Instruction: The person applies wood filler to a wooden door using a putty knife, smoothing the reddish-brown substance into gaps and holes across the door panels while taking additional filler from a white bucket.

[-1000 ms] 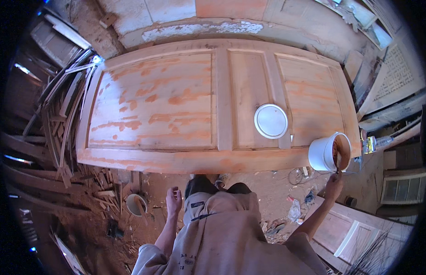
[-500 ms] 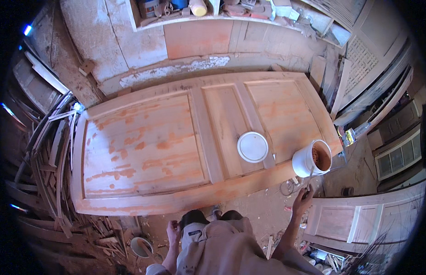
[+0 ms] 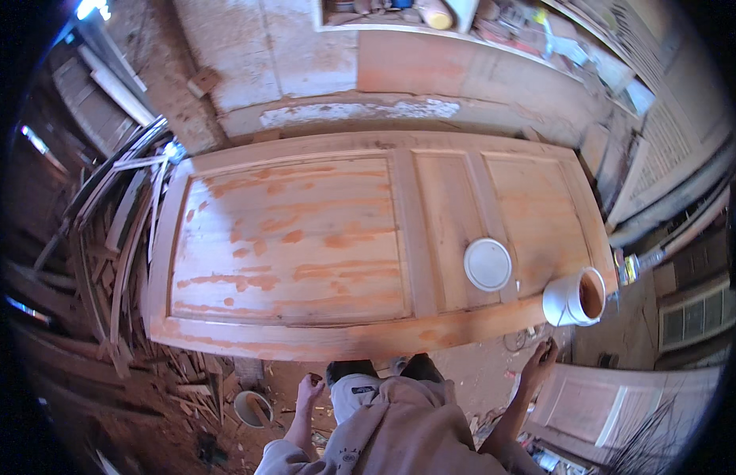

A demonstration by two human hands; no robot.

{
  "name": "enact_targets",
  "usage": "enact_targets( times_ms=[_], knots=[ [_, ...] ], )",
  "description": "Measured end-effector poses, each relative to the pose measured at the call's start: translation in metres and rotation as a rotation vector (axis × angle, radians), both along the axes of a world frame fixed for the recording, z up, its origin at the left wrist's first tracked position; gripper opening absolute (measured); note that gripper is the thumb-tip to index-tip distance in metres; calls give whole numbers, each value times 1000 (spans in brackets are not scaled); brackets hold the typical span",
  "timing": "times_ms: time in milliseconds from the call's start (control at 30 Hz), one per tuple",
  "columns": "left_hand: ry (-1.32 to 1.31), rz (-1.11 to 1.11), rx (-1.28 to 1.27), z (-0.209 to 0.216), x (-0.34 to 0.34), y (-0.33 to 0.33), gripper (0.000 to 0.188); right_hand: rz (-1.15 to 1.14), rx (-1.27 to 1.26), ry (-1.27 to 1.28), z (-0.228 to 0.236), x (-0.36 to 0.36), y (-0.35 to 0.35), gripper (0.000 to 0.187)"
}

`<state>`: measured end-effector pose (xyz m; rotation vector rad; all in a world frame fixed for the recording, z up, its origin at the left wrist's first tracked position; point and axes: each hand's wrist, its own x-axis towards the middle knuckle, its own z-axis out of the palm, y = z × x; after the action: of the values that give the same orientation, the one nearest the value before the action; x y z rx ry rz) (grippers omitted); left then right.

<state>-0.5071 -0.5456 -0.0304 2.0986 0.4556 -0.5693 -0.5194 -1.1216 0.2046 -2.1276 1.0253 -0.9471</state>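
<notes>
Across the middle lies a large pale wooden door (image 3: 419, 336) with recessed panels. Orange-brown filler streaks and dabs mark its left panel (image 3: 289, 237). A white bucket (image 3: 563, 302) stands at its near right corner, with reddish-brown paste inside. To the bucket's left rests a round white lid (image 3: 487, 264). My right hand (image 3: 540, 362) is closed just below the bucket, apart from it; what its fingers hold is too small to make out. My left hand (image 3: 309, 388) hangs beside my body, short of the door's near edge, fingers curled in; anything inside them is hidden.
Stacked wood strips (image 3: 127, 261) crowd the left side. An open pail (image 3: 253, 409) sits on the littered floor. Another panelled door (image 3: 578, 404) lies low at the right. Cluttered shelves (image 3: 495, 32) line the far wall.
The view has swung left, so the door, lid and bucket sit farther right in the picture. My right hand is lower from the bucket; the thin tool seen at its rim no longer shows.
</notes>
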Motion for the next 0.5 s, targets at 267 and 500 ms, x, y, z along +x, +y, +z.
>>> enact_targets(
  times_ms=[267, 500],
  knots=[
    [154, -73, 77, -1, -46, -25, 31, 100, -20, -98, -27, 48, -32, 40],
    [22, -472, 49, 104, 33, -138, 38, 160, 172, -19, -11, 74, -113, 45]
  ],
)
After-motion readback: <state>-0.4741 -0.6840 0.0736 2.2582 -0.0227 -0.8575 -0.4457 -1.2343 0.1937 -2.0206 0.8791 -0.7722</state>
